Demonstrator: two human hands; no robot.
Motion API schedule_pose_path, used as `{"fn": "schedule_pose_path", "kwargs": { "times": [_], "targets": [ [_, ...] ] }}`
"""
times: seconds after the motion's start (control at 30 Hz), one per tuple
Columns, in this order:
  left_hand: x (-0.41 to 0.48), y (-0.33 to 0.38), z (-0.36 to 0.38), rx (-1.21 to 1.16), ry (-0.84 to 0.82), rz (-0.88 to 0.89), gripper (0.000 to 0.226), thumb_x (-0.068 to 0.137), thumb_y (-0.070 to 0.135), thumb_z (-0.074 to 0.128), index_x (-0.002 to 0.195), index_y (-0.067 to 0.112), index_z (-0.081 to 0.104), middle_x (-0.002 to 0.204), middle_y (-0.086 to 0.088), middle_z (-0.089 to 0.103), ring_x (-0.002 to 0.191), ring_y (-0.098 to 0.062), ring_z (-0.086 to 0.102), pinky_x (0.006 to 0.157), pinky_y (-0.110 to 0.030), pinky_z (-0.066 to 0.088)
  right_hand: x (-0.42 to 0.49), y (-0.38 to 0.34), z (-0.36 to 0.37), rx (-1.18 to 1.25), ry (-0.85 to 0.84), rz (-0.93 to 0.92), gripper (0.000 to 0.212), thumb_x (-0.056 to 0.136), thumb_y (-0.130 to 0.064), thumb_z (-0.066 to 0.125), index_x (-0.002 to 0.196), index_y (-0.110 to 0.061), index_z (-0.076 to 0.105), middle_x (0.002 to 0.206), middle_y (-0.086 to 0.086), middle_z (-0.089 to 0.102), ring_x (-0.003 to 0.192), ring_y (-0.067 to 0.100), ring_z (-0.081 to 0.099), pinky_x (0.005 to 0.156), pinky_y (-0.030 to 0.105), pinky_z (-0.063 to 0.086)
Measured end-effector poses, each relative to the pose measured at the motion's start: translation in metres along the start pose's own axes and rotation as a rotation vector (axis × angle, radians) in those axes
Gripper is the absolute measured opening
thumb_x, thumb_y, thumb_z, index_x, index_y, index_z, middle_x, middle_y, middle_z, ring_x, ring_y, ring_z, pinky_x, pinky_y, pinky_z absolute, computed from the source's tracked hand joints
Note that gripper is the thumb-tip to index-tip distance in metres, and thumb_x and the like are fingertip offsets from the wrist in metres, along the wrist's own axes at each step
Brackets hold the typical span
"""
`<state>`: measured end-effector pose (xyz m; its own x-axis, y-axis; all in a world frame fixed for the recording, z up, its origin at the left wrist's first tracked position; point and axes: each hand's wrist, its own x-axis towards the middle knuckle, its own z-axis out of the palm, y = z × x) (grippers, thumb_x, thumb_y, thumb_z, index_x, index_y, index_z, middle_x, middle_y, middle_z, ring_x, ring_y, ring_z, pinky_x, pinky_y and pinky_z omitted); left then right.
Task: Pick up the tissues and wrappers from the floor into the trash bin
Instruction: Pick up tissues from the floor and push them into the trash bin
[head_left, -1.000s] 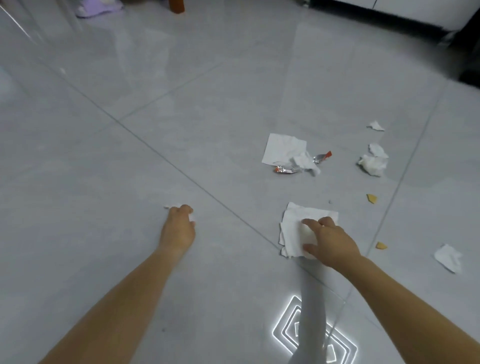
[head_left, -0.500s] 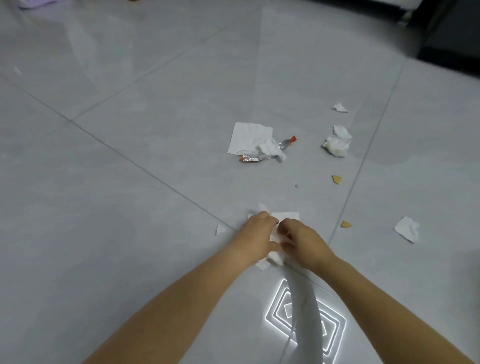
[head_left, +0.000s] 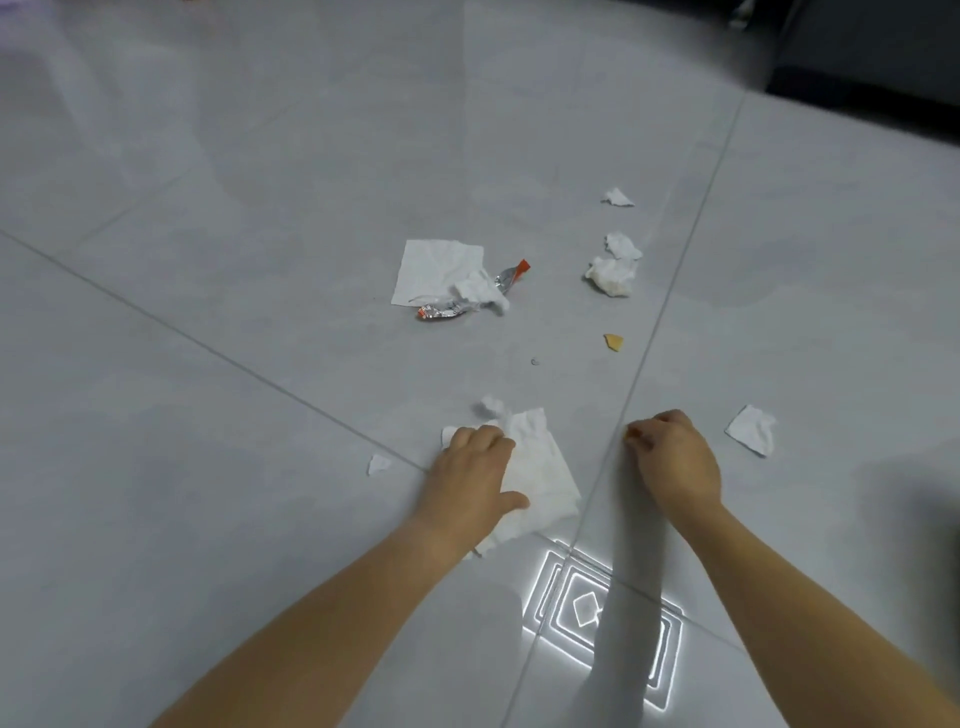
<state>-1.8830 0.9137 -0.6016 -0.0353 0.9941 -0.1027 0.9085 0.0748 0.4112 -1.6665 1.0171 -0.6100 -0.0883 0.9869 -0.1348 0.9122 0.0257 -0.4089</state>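
My left hand (head_left: 475, 475) presses down on a crumpled white tissue (head_left: 540, 475) on the grey tiled floor, fingers curled over its left part. My right hand (head_left: 672, 457) sits to the right of it, fingertips pinched on a small yellow-orange scrap (head_left: 629, 433). Farther away lie a flat white tissue (head_left: 434, 270), a silver and orange wrapper (head_left: 444, 310) with a tissue bit across it, and crumpled tissues (head_left: 613, 274). Another tissue (head_left: 752, 430) lies right of my right hand. No trash bin is in view.
A second yellow scrap (head_left: 614, 341) and a small white shred (head_left: 378, 462) lie on the floor. A far tissue bit (head_left: 617, 197) lies near the tile seam. Dark furniture (head_left: 872, 57) fills the top right corner. A bright lamp reflection (head_left: 597, 608) glows between my arms.
My right hand let go of the tissue and moved right onto the yellow scrap. My left hand stayed on the tissue, which now lies more spread out.
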Motion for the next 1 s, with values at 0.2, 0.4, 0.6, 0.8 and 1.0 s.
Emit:
{"fn": "schedule_pose_path", "kwargs": {
  "times": [0.2,0.4,0.6,0.8,1.0],
  "targets": [
    [-0.001,0.002,0.004,0.012,-0.031,-0.002,0.064,0.081,0.045,0.062,0.134,0.017,0.04,0.148,0.003,0.034,0.135,-0.017,0.027,0.107,-0.026,0.024,0.003,0.013,-0.008,0.069,0.017,0.016,0.012,0.088,-0.025,0.057,0.092,-0.015,0.062,0.104,0.006,0.056,0.082,0.022,0.051,0.067,0.032,0.042],
    [-0.002,0.004,0.009,0.015,-0.012,0.028,0.041,0.086,0.035,0.057,0.122,0.015,0.053,0.136,0.002,0.049,0.126,-0.02,0.039,0.1,-0.028,0.034,0.018,0.073,-0.051,-0.005,0.15,0.199,0.017,0.082,-0.026,0.067,0.091,-0.013,0.07,0.145,0.01,0.038,0.131,0.035,0.031,0.104,0.048,0.037],
    [-0.001,0.009,0.01,0.026,0.015,0.055,0.025,0.091,0.015,0.047,0.114,0.013,0.057,0.119,-0.001,0.059,0.111,-0.023,0.048,0.09,-0.029,0.04,0.017,0.091,-0.058,0.044,-0.005,0.14,0.007,0.083,-0.016,0.063,0.077,-0.014,0.059,0.091,0.015,0.065,0.083,0.032,0.057,0.067,0.03,0.036],
    [-0.001,0.015,0.007,0.028,-0.049,-0.004,0.018,0.081,0.001,0.052,0.095,0.01,0.059,0.096,-0.005,0.059,0.092,-0.025,0.054,0.076,-0.036,0.046,-0.001,0.069,-0.042,0.056,0.0,0.007,0.018,0.086,-0.024,0.062,0.082,-0.006,0.067,0.093,0.014,0.065,0.086,0.032,0.06,0.071,0.027,0.039],
    [-0.004,0.03,-0.012,-0.071,-0.02,-0.093,0.012,0.086,0.008,0.047,0.077,0.009,0.054,0.077,-0.002,0.049,0.081,-0.029,0.055,0.062,-0.031,0.033,-0.033,0.025,-0.039,0.191,-0.091,-0.125,0.007,0.08,-0.017,0.067,0.076,-0.012,0.064,0.072,0.002,0.059,0.069,0.021,0.053,0.062,0.026,0.037]
  ]
}}
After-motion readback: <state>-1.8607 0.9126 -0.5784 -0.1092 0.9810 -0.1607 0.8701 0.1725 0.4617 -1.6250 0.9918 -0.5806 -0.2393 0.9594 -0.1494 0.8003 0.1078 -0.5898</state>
